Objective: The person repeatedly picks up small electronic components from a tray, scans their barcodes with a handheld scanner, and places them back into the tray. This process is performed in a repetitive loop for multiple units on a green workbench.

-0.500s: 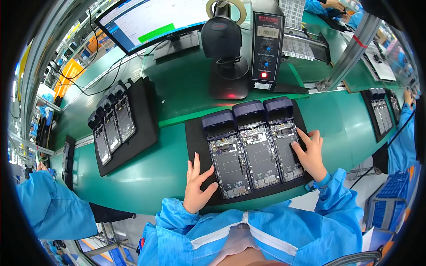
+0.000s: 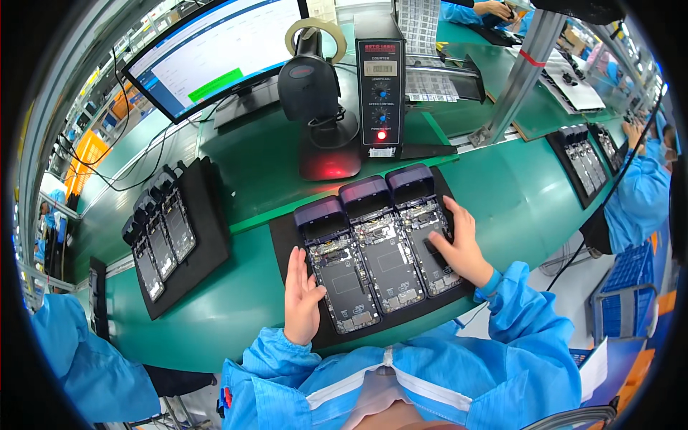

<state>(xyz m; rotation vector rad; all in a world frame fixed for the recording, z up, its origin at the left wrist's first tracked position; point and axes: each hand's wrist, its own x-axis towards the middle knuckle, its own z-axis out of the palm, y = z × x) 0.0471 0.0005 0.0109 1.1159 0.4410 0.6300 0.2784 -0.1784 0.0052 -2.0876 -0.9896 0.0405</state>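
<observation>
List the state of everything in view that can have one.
Front phones: opened, insides exposed
Left-side phones: opened, insides exposed
Far-right phones: opened, insides exposed
Monitor: on
Scanner: base lit red
Counter box: red lamp lit
Left hand: open, at the front phones' left edge
Right hand: open, thumb over the front phones

Broad green worktop [image 2: 193, 326]: smooth, glossy near left. Flat black mat [image 2: 288, 236]: matt. Three dark open devices [image 2: 390, 269]: purple covers [image 2: 319, 217] glossy. Black scanner [image 2: 308, 89]: plastic, low sheen. Slanting silver post [image 2: 514, 89], far right: smooth metal. White patterned strip [image 2: 421, 29], far: paper. Light-blue sleeve [image 2: 530, 308], near right: creased cloth.
</observation>
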